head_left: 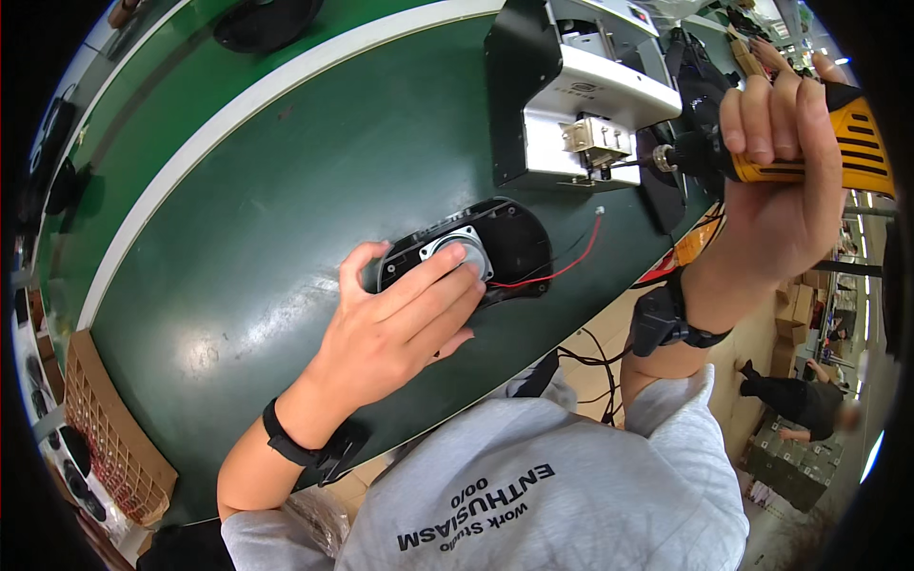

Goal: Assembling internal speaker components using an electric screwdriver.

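My right hand (785,157) is closed round a yellow and black electric screwdriver (862,143), held level at the upper right. The bit of the screwdriver points left and reaches the pick-up block (600,143) of a silver and black screw feeder (609,86); whether a screw is on it cannot be made out. My left hand (400,319) holds a small square-framed speaker (473,246) inside a black plastic housing (522,238), fingers over its round middle. A red wire and a dark wire (581,257) run from the speaker to a small white plug on the bench. The fingers cover part of the speaker.
The green bench (238,266) has a white strip (190,152) along its far side. A cardboard tray (119,438) with dividers holds small reddish parts at the left. Black cables (600,362) hang below the bench edge. Another person (809,404) is away at the right, beside stacked crates (785,462).
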Demonstrator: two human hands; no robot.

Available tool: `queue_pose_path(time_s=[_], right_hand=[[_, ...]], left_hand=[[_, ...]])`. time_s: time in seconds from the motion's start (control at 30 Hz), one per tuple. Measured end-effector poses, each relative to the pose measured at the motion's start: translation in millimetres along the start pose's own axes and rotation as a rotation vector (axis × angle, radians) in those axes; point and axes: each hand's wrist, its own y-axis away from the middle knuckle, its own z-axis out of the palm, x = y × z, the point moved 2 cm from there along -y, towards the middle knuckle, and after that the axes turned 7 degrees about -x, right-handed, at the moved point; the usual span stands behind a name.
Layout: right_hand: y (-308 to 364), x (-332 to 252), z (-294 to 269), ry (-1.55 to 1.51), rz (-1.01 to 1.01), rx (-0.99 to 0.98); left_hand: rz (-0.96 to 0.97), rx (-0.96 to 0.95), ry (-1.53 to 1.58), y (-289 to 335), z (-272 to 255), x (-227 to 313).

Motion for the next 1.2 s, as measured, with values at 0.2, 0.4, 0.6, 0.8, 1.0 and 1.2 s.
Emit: queue_pose_path(time_s=[0.2,0.4,0.6,0.8,1.0,1.2], right_hand=[[-2.7,19.8,29.4,0.121,-0.106,0.141],[2.5,18.7,32.2,0.149,-0.100,0.195],[7.5,19.7,31.4,0.118,-0.096,0.173],[12.5,22.2,33.5,0.119,-0.100,0.136],[7.4,4.2,53.8,-0.226,-0.149,-0.213],[4.9,10.8,101.9,-0.132,-0.153,-0.340]], left_hand=[[-0.010,0.030,-0.006,1.2,0.8,5.1],[-0.019,0.026,0.017,-3.6,-1.0,8.7],[-0.031,0.022,0.009,-3.9,1.5,8.6],[-0.014,0.032,0.036,-4.7,0.2,7.2],[0.022,0.054,-0.023,-2.0,3.0,4.1],[0.027,0.102,-0.084,1.2,6.3,4.9]])
